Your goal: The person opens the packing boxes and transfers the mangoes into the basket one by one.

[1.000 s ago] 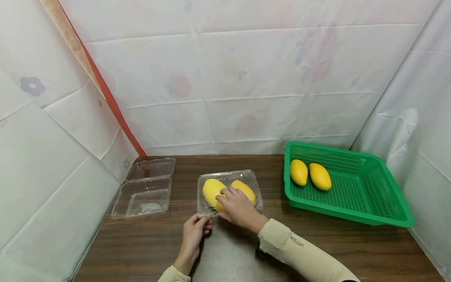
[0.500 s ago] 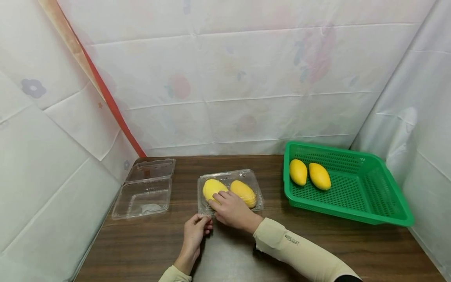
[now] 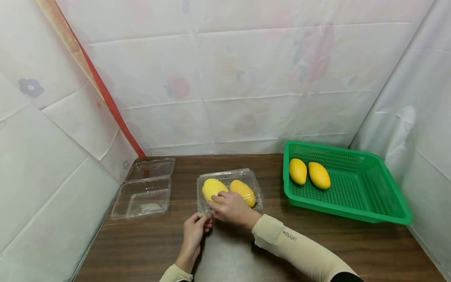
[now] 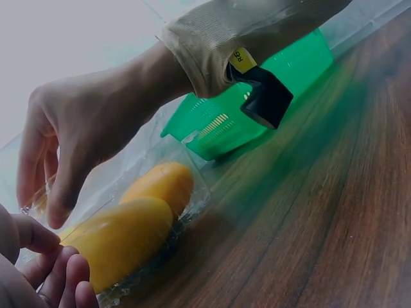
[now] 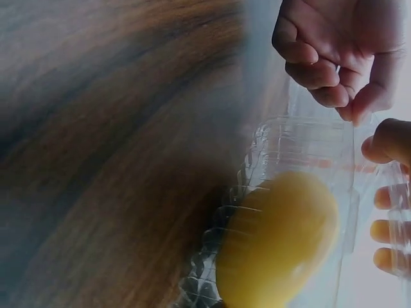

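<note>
A clear plastic box (image 3: 248, 177) is noted at the middle of the table, with two mangoes lying side by side in it, the left one (image 3: 211, 188) paler yellow and the right one (image 3: 243, 192) deeper in tone; its near left corner is pinched between thumb and forefinger of the left hand (image 3: 193, 230); its near part is covered by the right hand (image 3: 230, 207), fingers bent above the plastic and thumb close to the edge; whether the plastic is gripped there cannot be told; both forearms are covered by beige sleeves (image 3: 299, 252), and a black device (image 4: 266, 96) is worn below the right cuff. To the left, a second clear box (image 3: 141, 196) is laid open, a whitish patch seen on its floor; to the right, a green basket (image 3: 370, 192) with perforated walls is placed at an angle, two more mangoes (image 3: 319, 175) lying in its left end. All is supported by a dark brown wood-grain table (image 3: 141, 243), greyed by a sheen near the front; the workspace is enclosed by white sheets (image 3: 225, 78), creased by folds and printed with faint fruit; a grey-purple flower (image 3: 31, 87) is seen at left; the left corner is marked by a slanting red strip (image 3: 105, 92).
</note>
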### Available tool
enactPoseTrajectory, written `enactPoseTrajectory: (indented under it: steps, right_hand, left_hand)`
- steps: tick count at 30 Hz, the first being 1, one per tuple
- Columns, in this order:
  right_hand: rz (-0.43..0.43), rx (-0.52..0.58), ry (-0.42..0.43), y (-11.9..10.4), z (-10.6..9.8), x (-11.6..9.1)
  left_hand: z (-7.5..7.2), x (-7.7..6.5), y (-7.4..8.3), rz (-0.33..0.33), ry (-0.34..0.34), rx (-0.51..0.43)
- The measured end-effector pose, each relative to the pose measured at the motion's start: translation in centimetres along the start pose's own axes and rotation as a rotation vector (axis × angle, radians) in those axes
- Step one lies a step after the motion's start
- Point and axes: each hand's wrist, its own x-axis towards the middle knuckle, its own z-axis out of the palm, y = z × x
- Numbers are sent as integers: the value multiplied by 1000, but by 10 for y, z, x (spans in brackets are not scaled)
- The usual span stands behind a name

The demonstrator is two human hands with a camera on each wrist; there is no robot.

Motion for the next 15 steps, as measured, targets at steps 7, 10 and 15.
enactPoseTrajectory:
  steps: [7,10,15]
  right_hand:
    - [46,33,33,2,4,-6]
    - [41,37,110,6,3,-4]
    - [122,47,175,23,-22,19]
  left_hand:
    - [3,2,-1,14,0,-4]
    - [4,0,-1,9,-7,-5]
    - [-1,-1,0,-37,-19,-11]
